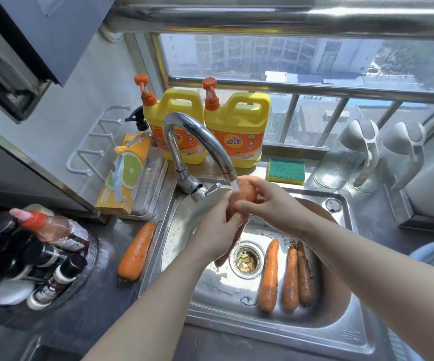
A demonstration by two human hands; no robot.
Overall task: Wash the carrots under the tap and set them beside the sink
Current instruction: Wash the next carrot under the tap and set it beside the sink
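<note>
Two hands on one held carrot [247,194]: left hand [217,227] gripped its middle; right hand [265,201] curled round its thick upper end; that end sat in the water under the tap [197,142] spout; its lower tip hung over the sink [340,332], near the drain [245,259]. Three loose carrots [290,277] lay side by side on the basin floor, right of the drain; rightmost darker, soiled. One wet carrot [136,252] lay on the counter [101,295], just left of the sink rim. Two yellow jugs [236,126] stood behind the tap; one sponge [286,170] to their right.
</note>
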